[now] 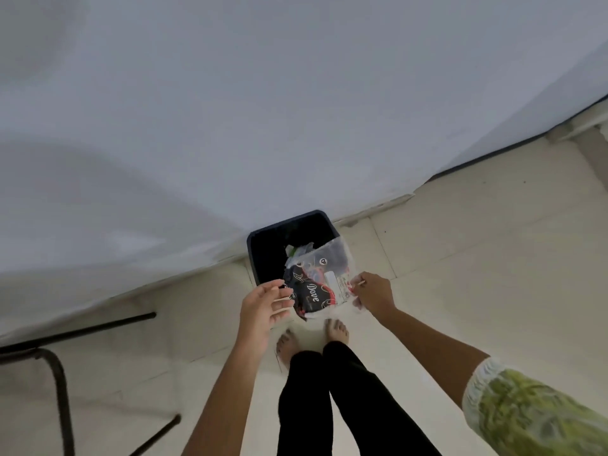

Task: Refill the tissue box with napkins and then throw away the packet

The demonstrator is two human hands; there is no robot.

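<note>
The empty plastic napkin packet (320, 284), clear with black and red "Dove" print, hangs over the near edge of a dark square bin (260, 245) that stands on the floor against the white wall. My right hand (373, 292) pinches the packet's right edge. My left hand (265, 304) is beside the packet's left edge with fingers spread, its fingertips at or just off the plastic. Some crumpled rubbish lies inside the bin. The tissue box is not in view.
Pale tiled floor (460, 258) spreads around the bin. My bare feet (312, 340) stand just short of it. A black metal chair or stool frame (56, 373) stands at the lower left. The white wall (230, 110) fills the upper view.
</note>
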